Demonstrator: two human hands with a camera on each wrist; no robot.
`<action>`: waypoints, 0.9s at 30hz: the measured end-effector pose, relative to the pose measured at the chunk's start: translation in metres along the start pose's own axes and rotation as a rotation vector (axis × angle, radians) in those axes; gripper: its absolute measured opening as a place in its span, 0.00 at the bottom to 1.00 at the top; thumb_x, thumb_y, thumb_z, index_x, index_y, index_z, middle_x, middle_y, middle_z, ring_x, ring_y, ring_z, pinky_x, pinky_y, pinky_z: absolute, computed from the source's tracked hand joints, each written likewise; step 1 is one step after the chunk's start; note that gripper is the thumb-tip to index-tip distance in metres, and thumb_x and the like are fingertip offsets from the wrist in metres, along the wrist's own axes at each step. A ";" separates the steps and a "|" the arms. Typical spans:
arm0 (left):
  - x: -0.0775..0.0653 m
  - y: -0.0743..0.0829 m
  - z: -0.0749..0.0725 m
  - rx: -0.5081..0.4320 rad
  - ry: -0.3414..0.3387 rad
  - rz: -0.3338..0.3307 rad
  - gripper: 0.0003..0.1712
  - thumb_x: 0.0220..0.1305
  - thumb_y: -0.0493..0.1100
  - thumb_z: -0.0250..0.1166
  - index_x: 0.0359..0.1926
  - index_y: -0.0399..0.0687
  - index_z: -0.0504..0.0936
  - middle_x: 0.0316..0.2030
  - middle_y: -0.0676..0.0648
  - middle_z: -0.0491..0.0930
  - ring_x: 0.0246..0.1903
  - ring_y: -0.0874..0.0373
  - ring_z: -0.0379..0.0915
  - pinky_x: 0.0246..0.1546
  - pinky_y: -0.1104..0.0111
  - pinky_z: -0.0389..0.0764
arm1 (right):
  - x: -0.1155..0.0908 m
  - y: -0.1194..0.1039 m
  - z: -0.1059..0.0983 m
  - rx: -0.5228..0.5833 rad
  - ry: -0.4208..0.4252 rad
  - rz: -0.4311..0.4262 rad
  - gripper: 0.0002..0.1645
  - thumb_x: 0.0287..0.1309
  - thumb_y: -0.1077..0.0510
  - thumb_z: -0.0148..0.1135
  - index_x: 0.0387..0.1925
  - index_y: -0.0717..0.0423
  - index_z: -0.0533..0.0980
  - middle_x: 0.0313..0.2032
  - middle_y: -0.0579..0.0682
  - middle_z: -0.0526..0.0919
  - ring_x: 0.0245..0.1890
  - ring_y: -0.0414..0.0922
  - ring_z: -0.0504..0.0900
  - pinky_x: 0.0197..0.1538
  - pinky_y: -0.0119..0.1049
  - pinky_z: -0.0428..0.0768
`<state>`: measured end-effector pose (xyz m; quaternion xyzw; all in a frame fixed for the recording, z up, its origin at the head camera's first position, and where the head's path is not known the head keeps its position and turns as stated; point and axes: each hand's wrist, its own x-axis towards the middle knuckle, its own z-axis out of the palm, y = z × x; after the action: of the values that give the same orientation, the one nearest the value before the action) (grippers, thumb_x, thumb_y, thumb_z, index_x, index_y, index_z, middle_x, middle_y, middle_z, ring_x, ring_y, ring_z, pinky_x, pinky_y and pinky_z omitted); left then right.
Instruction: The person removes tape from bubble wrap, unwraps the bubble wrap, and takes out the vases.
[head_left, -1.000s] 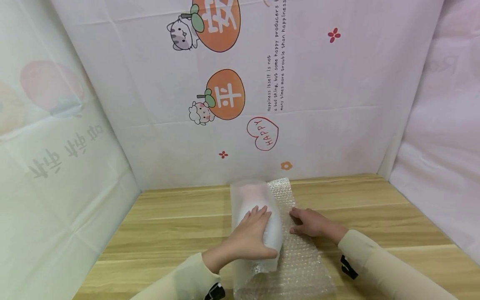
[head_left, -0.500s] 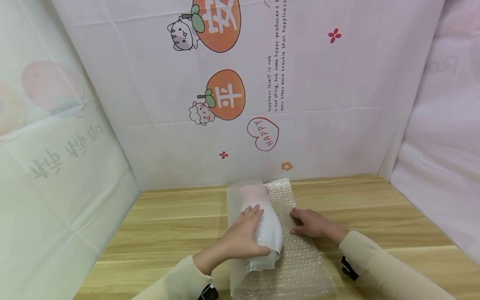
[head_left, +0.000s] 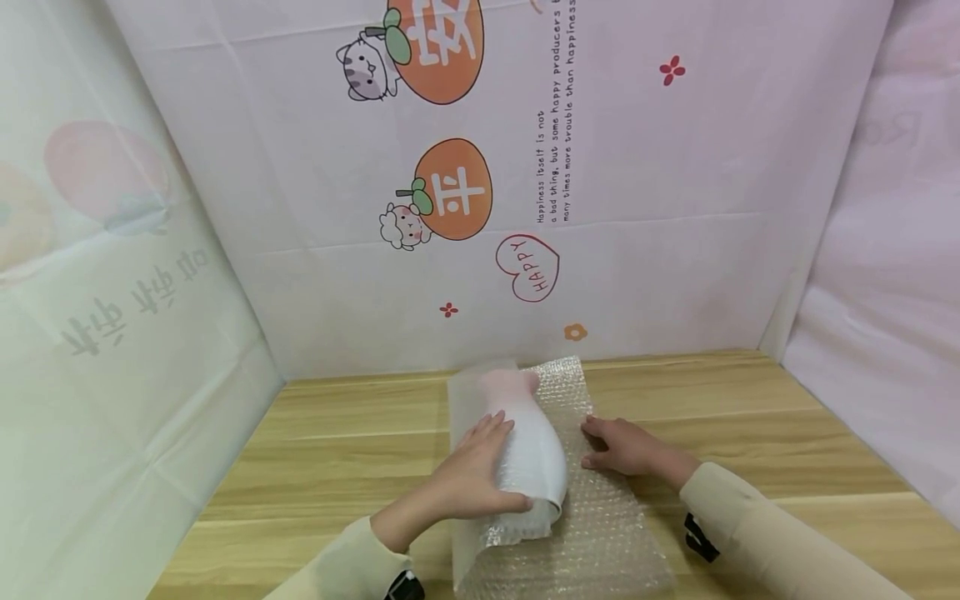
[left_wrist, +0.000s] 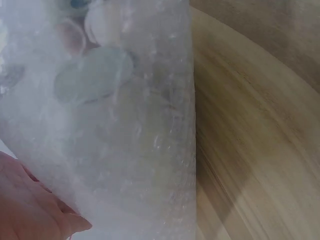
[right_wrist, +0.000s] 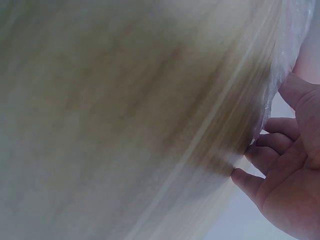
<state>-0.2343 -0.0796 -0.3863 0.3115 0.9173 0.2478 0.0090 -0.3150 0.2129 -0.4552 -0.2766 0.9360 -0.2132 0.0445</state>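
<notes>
A white vase (head_left: 542, 446) with a pinkish neck (head_left: 504, 387) lies on its side, with its rounded body towards me. A sheet of bubble wrap (head_left: 600, 533) lies under it, and a translucent flap rises over its left side. My left hand (head_left: 463, 475) rests spread over the vase and flap, thumb near the vase's near end. In the left wrist view the flap (left_wrist: 145, 150) fills much of the picture, with faint coloured patches behind it. My right hand (head_left: 622, 446) touches the sheet's right edge with thumb and fingertips apart; its fingers (right_wrist: 272, 150) are loosely bent.
The wood-grain table (head_left: 337, 467) extends to both sides of the wrap. A white printed cloth (head_left: 645, 275) stands behind it, with further cloth walls at left (head_left: 150, 375) and right (head_left: 885, 333). A black strap (head_left: 701, 537) sits at my right cuff.
My left hand has moved a little left, and the flap has shifted left with it. More of the vase's white right side and neck shows. My right hand has stayed put.
</notes>
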 end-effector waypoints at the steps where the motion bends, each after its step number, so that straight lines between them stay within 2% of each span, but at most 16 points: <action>1: -0.001 -0.001 -0.001 -0.004 -0.001 -0.003 0.58 0.47 0.62 0.70 0.71 0.34 0.58 0.72 0.35 0.53 0.72 0.41 0.43 0.69 0.51 0.46 | 0.000 0.000 0.000 0.000 0.000 0.000 0.39 0.58 0.49 0.68 0.60 0.75 0.69 0.61 0.72 0.69 0.61 0.67 0.67 0.61 0.57 0.66; 9: -0.010 -0.012 0.000 -0.018 0.018 -0.007 0.59 0.50 0.63 0.69 0.72 0.32 0.57 0.72 0.34 0.52 0.71 0.40 0.43 0.68 0.49 0.47 | 0.001 0.002 0.002 0.001 0.005 -0.009 0.39 0.58 0.50 0.68 0.60 0.75 0.69 0.61 0.73 0.68 0.61 0.67 0.67 0.61 0.57 0.65; 17: -0.014 -0.013 0.000 -0.061 0.041 -0.057 0.61 0.54 0.69 0.64 0.73 0.31 0.53 0.73 0.33 0.48 0.72 0.40 0.39 0.69 0.51 0.45 | 0.001 0.000 0.001 0.004 0.006 -0.008 0.38 0.58 0.51 0.69 0.59 0.76 0.70 0.61 0.74 0.68 0.62 0.67 0.66 0.62 0.57 0.65; 22: -0.011 -0.015 0.001 -0.035 0.066 -0.082 0.63 0.53 0.71 0.64 0.72 0.30 0.53 0.72 0.32 0.48 0.72 0.39 0.39 0.69 0.50 0.45 | 0.000 -0.001 0.000 0.011 0.006 -0.007 0.38 0.58 0.51 0.68 0.59 0.76 0.70 0.61 0.74 0.68 0.62 0.67 0.66 0.62 0.57 0.64; 27: -0.010 -0.014 0.000 -0.030 0.045 -0.133 0.71 0.45 0.77 0.65 0.73 0.31 0.50 0.73 0.33 0.45 0.72 0.40 0.37 0.69 0.49 0.44 | 0.001 -0.001 0.001 0.020 0.005 -0.001 0.38 0.59 0.51 0.68 0.59 0.76 0.69 0.61 0.74 0.67 0.63 0.67 0.65 0.63 0.57 0.64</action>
<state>-0.2339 -0.0949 -0.3936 0.2440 0.9322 0.2672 0.0095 -0.3156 0.2112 -0.4553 -0.2762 0.9337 -0.2235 0.0448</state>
